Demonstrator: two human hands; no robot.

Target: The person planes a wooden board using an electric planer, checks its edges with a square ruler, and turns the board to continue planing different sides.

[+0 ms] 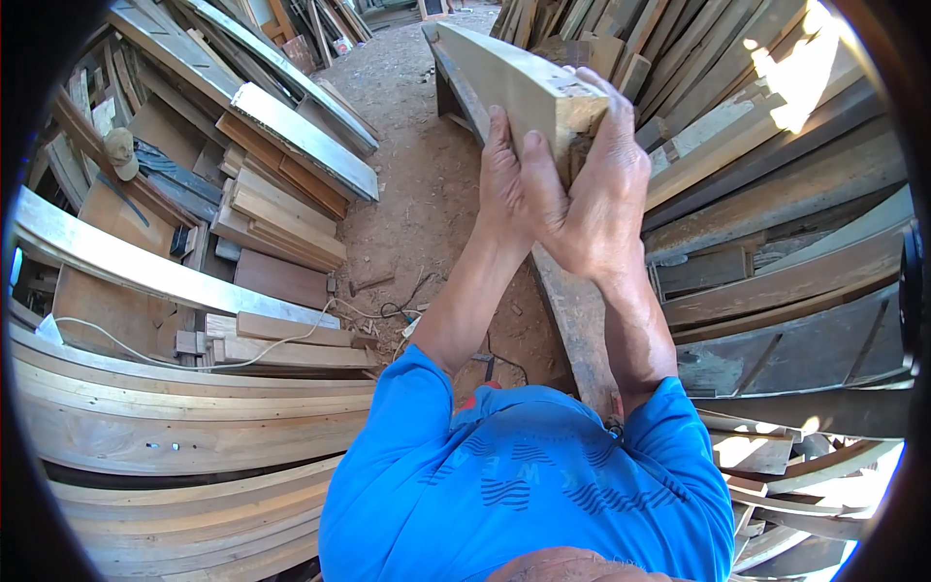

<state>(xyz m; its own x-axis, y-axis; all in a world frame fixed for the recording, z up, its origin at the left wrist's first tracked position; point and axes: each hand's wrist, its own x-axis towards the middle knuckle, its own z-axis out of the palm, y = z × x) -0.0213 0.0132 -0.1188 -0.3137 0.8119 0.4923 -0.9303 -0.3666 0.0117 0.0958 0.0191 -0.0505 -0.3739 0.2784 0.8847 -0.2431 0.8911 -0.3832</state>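
Note:
A long pale wooden board point(504, 73) is raised in front of me, its rough cut end towards me and its far end pointing away. My left hand point(504, 179) presses against its left side near that end, thumb pointing up. My right hand point(601, 184) wraps around the right side and underside of the same end, with the thumb on the left face. Both hands are closed on the board, and the wrists nearly touch. Below them runs a narrow wooden bench plank point(574, 320). Part of the right hand's grip is hidden behind the board.
Stacked planks point(281, 218) and a long white-faced board point(175, 257) lie on the left. More timber point(776, 204) leans along the right. A pale cable point(242, 361) crosses the left stack. A hammer-like tool point(371, 284) lies on the dirt floor point(398, 175). A cap point(121, 153) hangs far left.

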